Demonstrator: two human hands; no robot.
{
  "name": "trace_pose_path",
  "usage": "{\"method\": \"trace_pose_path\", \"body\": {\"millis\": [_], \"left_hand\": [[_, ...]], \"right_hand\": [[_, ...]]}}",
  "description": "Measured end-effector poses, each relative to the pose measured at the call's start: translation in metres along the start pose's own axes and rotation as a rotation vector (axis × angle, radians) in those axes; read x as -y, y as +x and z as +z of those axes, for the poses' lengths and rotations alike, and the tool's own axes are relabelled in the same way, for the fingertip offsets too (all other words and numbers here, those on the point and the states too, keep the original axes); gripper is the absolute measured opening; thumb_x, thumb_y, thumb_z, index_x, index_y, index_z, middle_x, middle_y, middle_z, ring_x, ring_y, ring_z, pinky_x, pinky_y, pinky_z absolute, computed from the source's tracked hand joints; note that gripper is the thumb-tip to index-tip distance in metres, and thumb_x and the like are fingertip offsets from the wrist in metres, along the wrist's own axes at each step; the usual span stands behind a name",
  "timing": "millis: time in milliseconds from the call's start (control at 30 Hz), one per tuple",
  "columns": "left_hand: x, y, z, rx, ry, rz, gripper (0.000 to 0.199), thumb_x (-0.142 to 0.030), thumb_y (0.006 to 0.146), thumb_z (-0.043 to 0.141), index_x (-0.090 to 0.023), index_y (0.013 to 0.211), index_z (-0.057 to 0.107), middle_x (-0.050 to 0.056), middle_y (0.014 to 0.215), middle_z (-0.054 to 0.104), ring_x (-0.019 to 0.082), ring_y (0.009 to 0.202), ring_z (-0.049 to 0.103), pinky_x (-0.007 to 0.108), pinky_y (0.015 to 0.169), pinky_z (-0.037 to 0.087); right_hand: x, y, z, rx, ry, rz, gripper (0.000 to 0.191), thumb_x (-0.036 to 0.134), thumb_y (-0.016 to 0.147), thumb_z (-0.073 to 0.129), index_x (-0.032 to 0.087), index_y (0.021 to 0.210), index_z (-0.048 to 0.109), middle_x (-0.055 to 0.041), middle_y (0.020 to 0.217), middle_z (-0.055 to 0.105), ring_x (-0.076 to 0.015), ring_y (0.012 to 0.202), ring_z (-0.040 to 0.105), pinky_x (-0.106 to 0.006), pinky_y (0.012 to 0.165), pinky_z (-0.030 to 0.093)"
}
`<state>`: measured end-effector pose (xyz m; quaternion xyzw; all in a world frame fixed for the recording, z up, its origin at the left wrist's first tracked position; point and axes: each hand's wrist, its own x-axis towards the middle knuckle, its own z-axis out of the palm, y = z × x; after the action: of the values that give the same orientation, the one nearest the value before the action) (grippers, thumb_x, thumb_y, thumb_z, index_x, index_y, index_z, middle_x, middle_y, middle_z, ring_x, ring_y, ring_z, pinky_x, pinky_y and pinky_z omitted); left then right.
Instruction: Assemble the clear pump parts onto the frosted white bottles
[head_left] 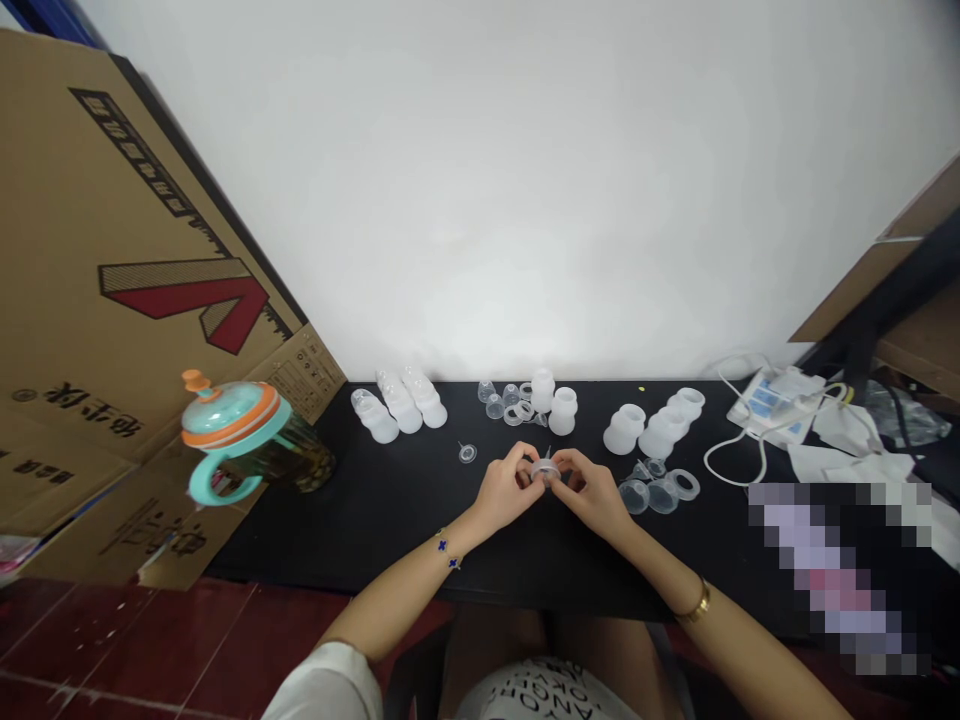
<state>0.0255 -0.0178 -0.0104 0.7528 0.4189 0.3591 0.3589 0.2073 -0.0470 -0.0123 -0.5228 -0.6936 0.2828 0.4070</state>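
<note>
Near the middle of the black table, my left hand (514, 483) and my right hand (589, 487) both grip a small translucent ring (545, 467) between their fingertips, with a thin clear tip above it. A clear round piece (467, 453) lies to the left of my hands. Behind them are clear domed caps (495, 405), loose rings and two open white bottles (562, 411). Several open white bottles (624, 429) stand to the right, with clear caps (663, 495) and a white ring (683, 485) in front. Three capped bottles (401, 406) are at the back left.
A large teal-lidded jug (262, 440) with dark contents is at the table's left, beside a big cardboard box (150, 300). White cables (739, 445), papers (847, 462) and a pixelated area are at the right. A white wall (570, 200) rises behind the table.
</note>
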Motion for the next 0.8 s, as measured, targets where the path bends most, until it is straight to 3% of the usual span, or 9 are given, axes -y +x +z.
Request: {"method": "trace_pose_path", "body": {"millis": [333,633,800], "left_hand": [[0.004,0.001,0.000,0.016,0.002,0.009,0.014,-0.022,0.085,0.058,-0.022,0.098,0.052,-0.007,0.062,0.062,0.010,0.050,0.054,0.020,0.054,0.040],[0.003,0.002,-0.002,0.013,0.063,-0.010,0.014,-0.026,0.087,0.058,-0.023,0.100,0.060,-0.006,0.062,0.063,0.011,0.052,0.055,0.020,0.055,0.040],[0.003,0.004,-0.006,-0.023,0.215,0.023,0.021,-0.027,0.091,0.055,-0.024,0.107,0.069,-0.002,0.072,0.070,0.013,0.060,0.061,0.022,0.061,0.044]], "right_hand": [[-0.002,0.001,0.001,-0.004,0.010,0.008,0.018,0.029,0.082,0.063,0.023,0.099,0.060,0.0002,0.082,0.075,-0.0131,0.052,0.059,-0.024,0.052,0.044],[-0.008,0.003,0.003,0.024,-0.023,0.014,0.018,0.037,0.088,0.060,0.024,0.102,0.059,-0.0017,0.088,0.076,-0.0145,0.053,0.059,-0.026,0.052,0.045],[-0.011,0.004,0.004,0.007,-0.048,0.009,0.023,0.041,0.090,0.059,0.023,0.105,0.063,-0.0040,0.094,0.076,-0.0150,0.055,0.061,-0.027,0.053,0.049]]}}
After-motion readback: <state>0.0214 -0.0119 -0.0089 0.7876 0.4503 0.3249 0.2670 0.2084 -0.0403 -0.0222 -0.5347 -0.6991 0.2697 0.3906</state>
